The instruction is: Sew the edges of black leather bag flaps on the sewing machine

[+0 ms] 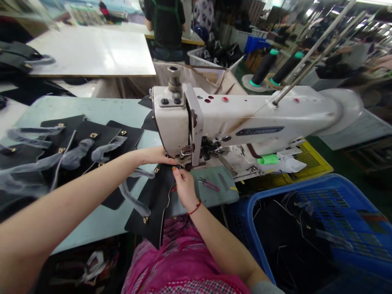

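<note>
Tabletop (92, 108), pale blue: holds a row of overlapping black leather panels (92, 136), each with a small gold stud, and strips of clear plastic film (29, 136) lying across them.

Left hand (156, 156): comes in from the left, fingers extended and lying at the top of the work beside the sewing machine's presser foot (186, 152); whether it grips anything cannot be told.

Black panel (151, 204): leather, with a gold stud (145, 219) near its lower end. It lies at the presser foot, its long axis running down and leftward toward the pink apron (180, 253) on the person's lap, its lower end past the tabletop edge. The left hand is nearer the presser-foot end; the right hand is just below it on the panel's right edge.

Right hand (184, 187): fingers closed in a pinch on that edge; red string bracelet (194, 208) on the wrist.

Sewing machine (245, 118): white, stained, its head directly over the panel's top end. Beside its base, red-handled snips (208, 184) lie on a grey-green mat (219, 192).

Yellow crate (312, 163): under the machine's right end.

Blue basket (294, 181): far right, holding black pieces (288, 241).
</note>
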`<act>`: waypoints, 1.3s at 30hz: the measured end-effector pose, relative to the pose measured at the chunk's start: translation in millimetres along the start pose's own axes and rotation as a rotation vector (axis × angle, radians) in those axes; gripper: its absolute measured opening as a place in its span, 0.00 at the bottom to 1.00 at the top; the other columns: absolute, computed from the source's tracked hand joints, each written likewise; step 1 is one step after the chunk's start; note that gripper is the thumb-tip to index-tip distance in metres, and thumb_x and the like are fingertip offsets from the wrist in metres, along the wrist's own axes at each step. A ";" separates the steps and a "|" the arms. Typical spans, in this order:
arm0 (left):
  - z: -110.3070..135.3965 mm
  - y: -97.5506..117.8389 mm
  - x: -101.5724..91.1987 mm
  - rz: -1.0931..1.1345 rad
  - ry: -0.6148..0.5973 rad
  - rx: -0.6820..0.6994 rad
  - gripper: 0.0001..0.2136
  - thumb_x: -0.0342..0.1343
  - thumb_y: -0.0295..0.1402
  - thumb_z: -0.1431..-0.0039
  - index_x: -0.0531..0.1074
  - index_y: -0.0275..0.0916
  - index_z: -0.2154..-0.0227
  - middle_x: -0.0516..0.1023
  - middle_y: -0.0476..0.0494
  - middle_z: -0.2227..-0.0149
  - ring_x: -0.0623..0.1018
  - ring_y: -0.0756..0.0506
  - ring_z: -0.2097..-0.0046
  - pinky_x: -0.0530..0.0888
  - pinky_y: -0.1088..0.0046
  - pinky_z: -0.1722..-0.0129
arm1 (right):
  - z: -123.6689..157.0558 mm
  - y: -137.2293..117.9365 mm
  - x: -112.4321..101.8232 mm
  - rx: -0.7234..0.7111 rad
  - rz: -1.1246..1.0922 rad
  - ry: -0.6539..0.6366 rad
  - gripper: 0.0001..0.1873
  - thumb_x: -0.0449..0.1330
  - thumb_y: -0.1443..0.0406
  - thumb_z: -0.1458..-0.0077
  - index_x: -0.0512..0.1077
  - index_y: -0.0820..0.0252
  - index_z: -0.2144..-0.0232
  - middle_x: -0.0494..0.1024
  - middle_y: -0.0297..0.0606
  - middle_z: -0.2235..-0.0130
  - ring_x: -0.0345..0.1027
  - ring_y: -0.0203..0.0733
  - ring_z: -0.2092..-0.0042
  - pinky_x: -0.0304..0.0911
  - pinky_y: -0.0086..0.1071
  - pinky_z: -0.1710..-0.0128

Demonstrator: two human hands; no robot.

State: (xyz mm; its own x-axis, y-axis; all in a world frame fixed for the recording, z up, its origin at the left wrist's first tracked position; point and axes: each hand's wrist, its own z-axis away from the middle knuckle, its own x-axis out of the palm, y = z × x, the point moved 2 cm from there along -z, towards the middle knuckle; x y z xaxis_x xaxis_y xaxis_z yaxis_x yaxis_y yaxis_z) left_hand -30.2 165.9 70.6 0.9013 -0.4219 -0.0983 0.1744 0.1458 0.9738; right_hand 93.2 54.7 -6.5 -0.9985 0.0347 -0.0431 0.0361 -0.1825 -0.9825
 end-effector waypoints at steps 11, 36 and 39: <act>16.1 -37.3 14.8 0.176 -0.093 -0.075 0.13 0.71 0.31 0.65 0.81 0.41 0.70 0.83 0.41 0.65 0.79 0.37 0.56 0.74 0.62 0.52 | -4.2 -5.5 -19.2 -0.064 0.089 -0.052 0.24 0.52 0.50 0.43 0.58 0.59 0.82 0.55 0.29 0.79 0.48 0.32 0.75 0.45 0.26 0.76; 117.9 -153.2 35.8 -0.283 0.343 0.071 0.25 0.64 0.46 0.56 0.75 0.38 0.55 0.74 0.31 0.46 0.71 0.29 0.42 0.64 0.53 0.40 | 61.4 -0.7 -60.4 0.008 0.025 -0.221 0.13 0.57 0.56 0.42 0.74 0.60 0.65 0.76 0.36 0.66 0.67 0.39 0.66 0.61 0.27 0.70; 112.4 -145.8 67.0 -0.020 0.369 -0.055 0.22 0.61 0.50 0.52 0.77 0.37 0.60 0.80 0.32 0.54 0.76 0.29 0.49 0.72 0.56 0.48 | 67.7 -0.5 -54.0 -0.001 0.033 -0.162 0.14 0.56 0.57 0.40 0.74 0.59 0.61 0.77 0.37 0.64 0.70 0.41 0.64 0.64 0.29 0.67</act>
State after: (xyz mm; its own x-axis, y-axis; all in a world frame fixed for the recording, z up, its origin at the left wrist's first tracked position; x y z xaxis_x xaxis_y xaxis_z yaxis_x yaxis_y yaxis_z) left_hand -39.8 15.7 -55.0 0.9780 -0.0754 -0.1946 0.2057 0.1927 0.9594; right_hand 144.2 -13.6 8.5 -0.9904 -0.1302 -0.0462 0.0694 -0.1797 -0.9813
